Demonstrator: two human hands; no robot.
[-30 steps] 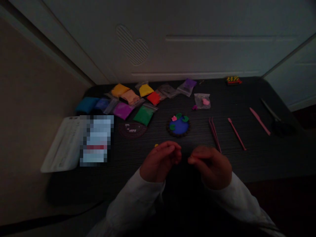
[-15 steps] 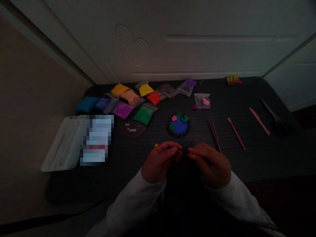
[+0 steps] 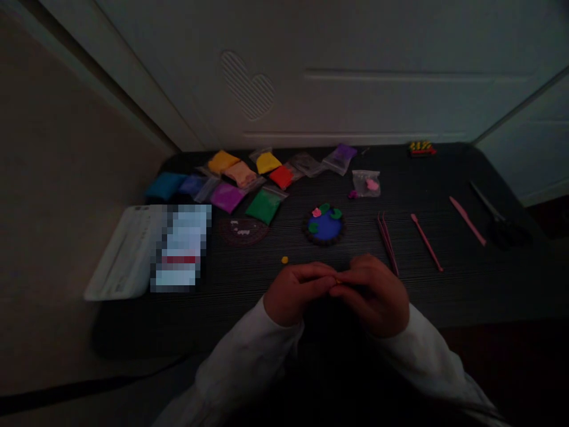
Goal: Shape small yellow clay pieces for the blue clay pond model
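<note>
My left hand [image 3: 299, 292] and my right hand [image 3: 377, 295] meet fingertip to fingertip over the near part of the dark table. Between the pinched fingers a tiny bit of yellow-orange clay [image 3: 338, 281] shows; most of it is covered. Just beyond my left hand lies a small yellow clay lump [image 3: 285, 260]. Farther back sits a round clay pond [image 3: 326, 228] with a blue middle, a dark beaded rim, green leaves and a pink flower. Pink tweezers [image 3: 388, 244] rest to the right of the pond.
Bags of coloured clay, among them a green bag [image 3: 264, 205], crowd the back left. A patterned disc [image 3: 244, 232] lies before them. At right are a pink stick tool [image 3: 427, 243], a pink knife [image 3: 467, 221] and scissors [image 3: 495, 213]. A white tray [image 3: 124, 252] stands left.
My hands were a little apart and have come together at the fingertips, where a yellow-orange bit now shows. The yellow lump is less covered by my left hand. The view has shifted slightly.
</note>
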